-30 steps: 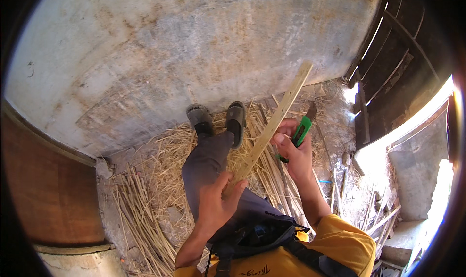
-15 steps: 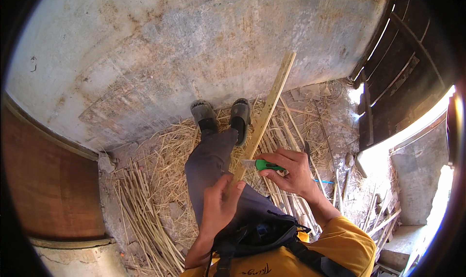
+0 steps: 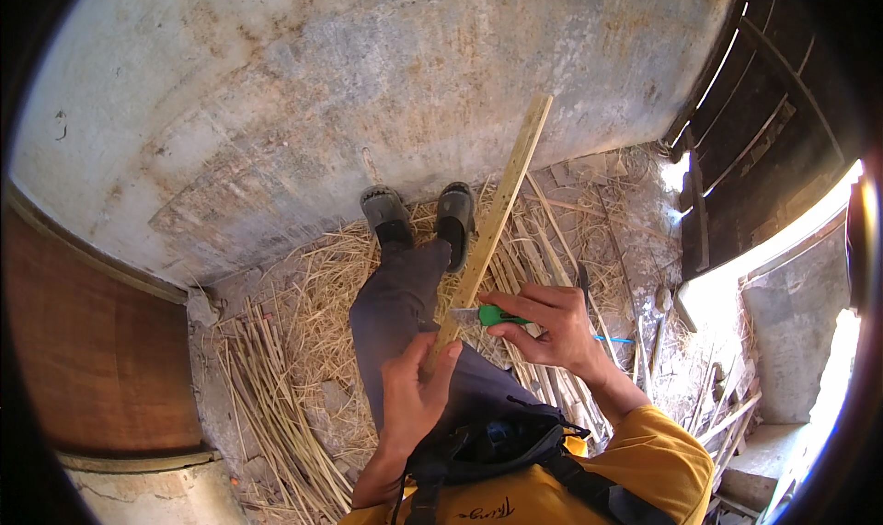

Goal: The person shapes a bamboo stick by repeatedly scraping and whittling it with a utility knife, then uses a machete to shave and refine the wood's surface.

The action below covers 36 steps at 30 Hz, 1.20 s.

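A long, pale wooden strip slants up and away from my lap toward the wall. Its near end is gripped by my left hand, with the thumb and fingers on either side of it. My right hand is closed round a green utility knife. The knife's blade points left and lies across the strip, a little beyond my left fingers. My legs in dark trousers are beneath the strip.
Shavings and straw-like scraps cover the floor round my shoes. Bundles of thin strips lie at left and at right. A stained wall rises ahead, a brown wooden panel stands left, and a black pouch sits at my waist.
The knife and my right hand have shifted slightly left and nearer to me along the strip. The strip's far end has tilted a little left. My left hand keeps its grip.
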### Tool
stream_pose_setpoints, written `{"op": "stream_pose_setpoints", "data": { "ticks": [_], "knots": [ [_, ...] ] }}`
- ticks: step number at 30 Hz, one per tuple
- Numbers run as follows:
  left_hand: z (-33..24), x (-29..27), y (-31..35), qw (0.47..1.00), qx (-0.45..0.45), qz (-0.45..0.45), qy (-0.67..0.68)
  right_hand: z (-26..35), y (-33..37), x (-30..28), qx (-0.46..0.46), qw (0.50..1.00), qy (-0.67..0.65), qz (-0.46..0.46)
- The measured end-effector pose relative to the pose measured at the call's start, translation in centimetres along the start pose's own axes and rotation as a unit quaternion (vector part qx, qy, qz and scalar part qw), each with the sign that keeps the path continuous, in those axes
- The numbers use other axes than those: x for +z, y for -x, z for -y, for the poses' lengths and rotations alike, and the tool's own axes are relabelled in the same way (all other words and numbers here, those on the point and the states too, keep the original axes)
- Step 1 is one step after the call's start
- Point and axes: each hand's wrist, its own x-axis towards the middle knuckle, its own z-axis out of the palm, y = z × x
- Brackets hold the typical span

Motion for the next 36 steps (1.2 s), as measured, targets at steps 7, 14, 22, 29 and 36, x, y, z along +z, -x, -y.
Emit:
{"op": "stream_pose_setpoints", "data": {
  "ticks": [7,14,22,29,36],
  "knots": [
    [0.0,0.4,0.5,1.000,-0.011,0.002,0.022,0.2,0.0,0.2,-0.009,0.999,0.018,-0.049],
    [0.3,0.5,0.6,1.000,0.006,-0.005,0.021,-0.3,0.3,0.6,-0.025,0.997,0.044,-0.063],
    [0.5,0.5,0.9,0.999,-0.013,-0.015,0.029,-0.8,0.5,1.3,-0.034,0.996,0.063,-0.053],
    [0.7,0.2,0.9,1.000,-0.012,-0.016,0.009,-1.1,0.7,1.9,-0.031,0.996,0.066,-0.058],
    [1.1,0.1,1.1,1.000,-0.007,-0.027,0.000,-0.6,-0.1,1.2,-0.022,0.996,0.076,-0.042]
  ]
}}
